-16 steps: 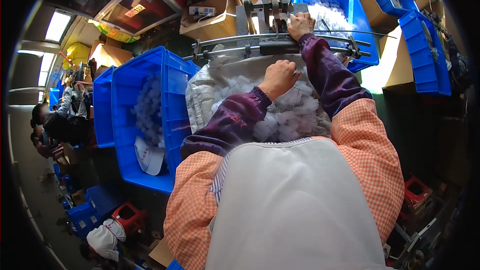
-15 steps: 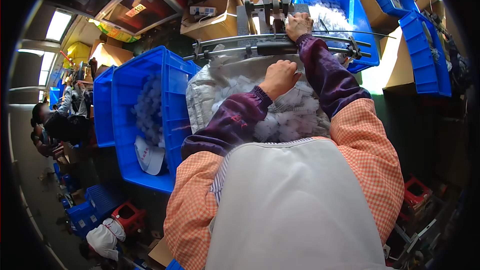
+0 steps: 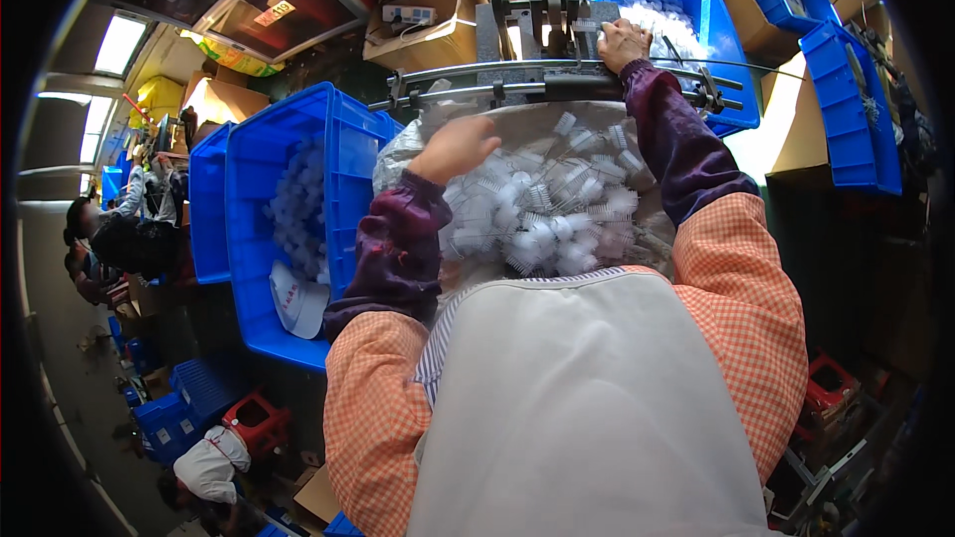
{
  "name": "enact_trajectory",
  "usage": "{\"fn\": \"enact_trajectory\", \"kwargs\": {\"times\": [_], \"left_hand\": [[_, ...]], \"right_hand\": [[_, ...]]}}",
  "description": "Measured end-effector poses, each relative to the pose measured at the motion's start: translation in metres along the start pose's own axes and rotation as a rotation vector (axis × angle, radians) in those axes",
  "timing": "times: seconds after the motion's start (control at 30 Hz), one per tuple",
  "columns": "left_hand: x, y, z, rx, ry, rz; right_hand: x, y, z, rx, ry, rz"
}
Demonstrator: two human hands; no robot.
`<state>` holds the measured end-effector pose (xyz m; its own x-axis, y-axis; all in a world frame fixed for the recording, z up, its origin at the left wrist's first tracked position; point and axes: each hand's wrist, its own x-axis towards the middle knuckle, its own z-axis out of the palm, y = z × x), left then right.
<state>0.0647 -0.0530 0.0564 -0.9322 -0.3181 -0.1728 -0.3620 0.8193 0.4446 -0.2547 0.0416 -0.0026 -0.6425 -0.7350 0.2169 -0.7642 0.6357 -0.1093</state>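
My right hand (image 3: 625, 45) is at the right side of a dark bench machine (image 3: 542, 15), its fingers bent and pressed together. Just left of those fingertips a small white comb-like plastic piece (image 3: 585, 26) sits on the machine; whether they grip anything is hidden. My left hand (image 3: 458, 147) hovers over the left part of an open whitish sack (image 3: 398, 154), its fingers curled together and slightly blurred. What they hold, if anything, does not show. In the sack lies a heap of white comb-like plastic pieces (image 3: 557, 204).
Left of the sack stands a blue bin (image 3: 284, 313) with white pieces and a white cap (image 3: 296, 300). Metal rails (image 3: 448, 78) cross in front of the machine. Another blue bin (image 3: 721, 30) is behind at right. A cardboard box (image 3: 428, 35) stands back left.
My left hand has moved left across the sack, uncovering more of the heap. My right hand has shifted slightly right, and a white comb-like piece now shows beside it on the machine.
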Motion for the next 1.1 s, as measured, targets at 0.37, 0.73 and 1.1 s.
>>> {"fn": "enact_trajectory", "kwargs": {"times": [0.37, 0.73, 1.1], "left_hand": [[-0.001, -0.02, 0.058, -0.128, 0.085, 0.003], [0.029, 0.008, 0.051, 0.26, -0.072, -0.128], [0.045, 0.008, 0.072, -0.308, -0.034, 0.313]], "right_hand": [[0.022, 0.025, -0.027, -0.222, -0.111, -0.182], [0.051, 0.056, -0.05, -0.219, -0.236, 0.198], [-0.016, 0.076, -0.042, 0.357, 0.24, -0.11]]}}
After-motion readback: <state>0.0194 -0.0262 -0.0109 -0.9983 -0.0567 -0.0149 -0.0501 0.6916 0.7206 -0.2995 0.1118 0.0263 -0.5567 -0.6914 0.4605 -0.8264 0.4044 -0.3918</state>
